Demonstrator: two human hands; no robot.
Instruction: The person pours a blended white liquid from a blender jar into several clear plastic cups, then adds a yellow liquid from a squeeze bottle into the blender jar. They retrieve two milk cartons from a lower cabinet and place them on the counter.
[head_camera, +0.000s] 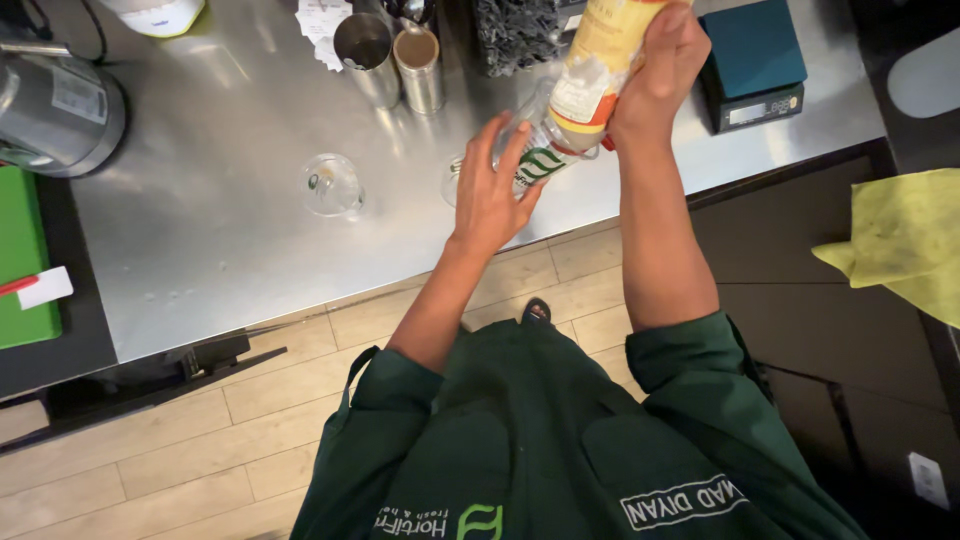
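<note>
The right hand (665, 65) grips a tilted yellow bottle (600, 60) over a clear cup (535, 155). The left hand (495, 190), fingers spread, steadies that cup on the steel table (220, 250).

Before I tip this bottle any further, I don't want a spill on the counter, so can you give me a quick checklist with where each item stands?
1. Right hand grips the yellow-labelled bottle: ok, fingers wrapped round it.
2. Bottle tilted neck down toward the clear cup: ok.
3. Left hand steadies the cup: ok, fingers lie against its side.
4. Bottle mouth lined up over the cup's opening: cannot tell, hidden by bottle and hand.
5. Cap off the bottle: cannot tell.
6. Second clear cup out of the way on the steel counter: ok, apart to the left.
</note>
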